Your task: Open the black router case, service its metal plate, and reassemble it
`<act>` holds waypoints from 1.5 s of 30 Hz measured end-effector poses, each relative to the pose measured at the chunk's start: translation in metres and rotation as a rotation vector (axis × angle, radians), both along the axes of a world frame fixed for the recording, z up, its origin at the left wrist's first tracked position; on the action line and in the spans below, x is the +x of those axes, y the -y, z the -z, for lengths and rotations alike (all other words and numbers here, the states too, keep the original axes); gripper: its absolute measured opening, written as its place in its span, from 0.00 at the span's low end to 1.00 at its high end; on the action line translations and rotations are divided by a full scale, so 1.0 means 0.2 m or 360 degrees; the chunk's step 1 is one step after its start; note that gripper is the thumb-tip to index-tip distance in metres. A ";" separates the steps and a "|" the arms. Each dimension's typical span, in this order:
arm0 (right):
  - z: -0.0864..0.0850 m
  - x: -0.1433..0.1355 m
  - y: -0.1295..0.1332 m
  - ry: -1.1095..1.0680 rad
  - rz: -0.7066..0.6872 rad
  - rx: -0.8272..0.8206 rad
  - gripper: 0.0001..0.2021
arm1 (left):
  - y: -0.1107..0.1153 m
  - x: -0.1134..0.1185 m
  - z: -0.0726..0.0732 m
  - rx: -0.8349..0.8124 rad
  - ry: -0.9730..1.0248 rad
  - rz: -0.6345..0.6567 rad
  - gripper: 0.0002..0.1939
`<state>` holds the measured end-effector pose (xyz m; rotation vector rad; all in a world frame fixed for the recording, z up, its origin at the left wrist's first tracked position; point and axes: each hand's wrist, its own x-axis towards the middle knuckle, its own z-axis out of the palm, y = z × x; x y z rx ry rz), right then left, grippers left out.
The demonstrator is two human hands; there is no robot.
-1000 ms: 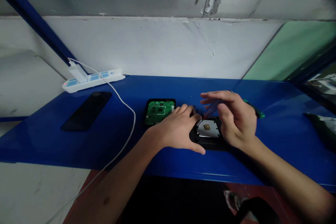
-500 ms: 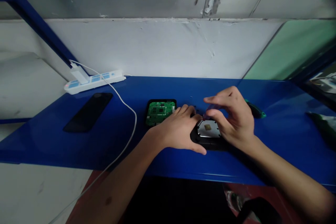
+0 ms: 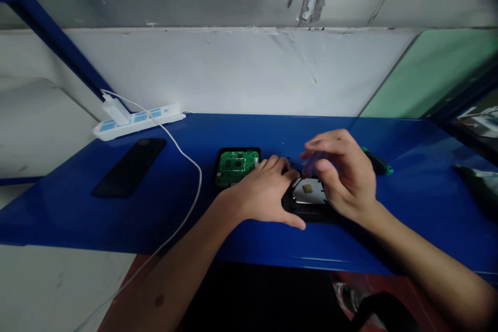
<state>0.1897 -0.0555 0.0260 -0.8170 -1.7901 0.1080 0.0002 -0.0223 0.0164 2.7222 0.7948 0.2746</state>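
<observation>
The case [image 3: 307,212] lay flat on the counter [image 3: 249,241], its silver plate [image 3: 313,198] facing up and a brown patch [image 3: 307,188] near the plate's middle. The right hand [image 3: 348,176] held the purple driver [image 3: 312,165] between thumb and fingers, its lower end by the plate's eleven o'clock corner; the tip itself was too small to make out. The left hand [image 3: 268,192] was spread wide at the case's nine o'clock side, forefinger close by the driver's end, thumb stretched towards six o'clock. How firmly it pressed could not be told.

The step looked like turning a screw at that corner. Doing it well would have meant keeping the driver upright, pressing down gently and turning without letting it slip onto the plate or the near forefinger. A steady left hand would have kept the case from twisting, and its wrist was best kept off the board [image 3: 236,165], at ten o'clock from the case
</observation>
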 end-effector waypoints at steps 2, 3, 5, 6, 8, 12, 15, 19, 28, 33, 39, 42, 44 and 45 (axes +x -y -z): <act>0.00 0.00 -0.01 0.0021 0.0059 0.0059 0.09 | 0.00 0.00 0.00 -0.0019 -0.0015 -0.0010 0.45; 0.00 0.00 -0.01 0.0027 0.0088 0.0102 0.09 | 0.00 0.00 0.00 -0.0019 -0.0023 -0.0009 0.45; -0.01 0.00 0.00 0.0008 0.0129 0.0127 0.11 | 0.00 0.00 -0.01 -0.0006 -0.0030 0.0003 0.46; 0.00 -0.01 0.00 -0.0019 0.0146 0.0100 0.13 | 0.00 0.00 -0.01 0.0000 -0.0030 0.0008 0.46; 0.00 -0.02 0.02 -0.0081 0.0177 0.0002 0.16 | 0.00 0.00 -0.01 0.0001 -0.0028 0.0011 0.45; 0.00 -0.02 0.04 -0.0106 0.0062 -0.0091 0.14 | 0.00 0.00 -0.01 0.0020 -0.0026 -0.0002 0.45; -0.01 -0.02 0.02 -0.0095 -0.0024 -0.0060 0.13 | 0.00 0.00 -0.01 0.0037 -0.0036 -0.0003 0.44; 0.00 -0.01 0.01 -0.0058 0.0041 -0.0092 0.12 | 0.01 0.01 -0.03 0.0011 -0.0059 -0.0010 0.45; 0.00 0.00 0.00 0.0008 0.0067 -0.0040 0.13 | 0.01 0.00 -0.01 -0.0010 -0.0038 -0.0011 0.45; 0.01 -0.02 0.03 -0.0135 0.0097 -0.0102 0.21 | 0.00 0.00 -0.01 0.0026 -0.0024 0.0004 0.46; -0.02 -0.01 0.04 -0.0053 -0.0047 -0.0111 0.12 | 0.00 0.00 0.00 0.0034 -0.0026 0.0003 0.45; -0.03 -0.01 0.02 0.0018 0.0010 0.0083 0.08 | 0.00 0.00 0.01 0.0000 -0.0026 0.0009 0.47; -0.03 -0.02 0.02 0.0066 0.0058 0.0211 0.09 | -0.01 0.00 0.01 -0.0023 -0.0025 0.0017 0.49; -0.04 -0.02 0.02 0.0063 0.0066 0.0234 0.11 | -0.01 0.00 0.01 -0.0027 -0.0022 0.0021 0.49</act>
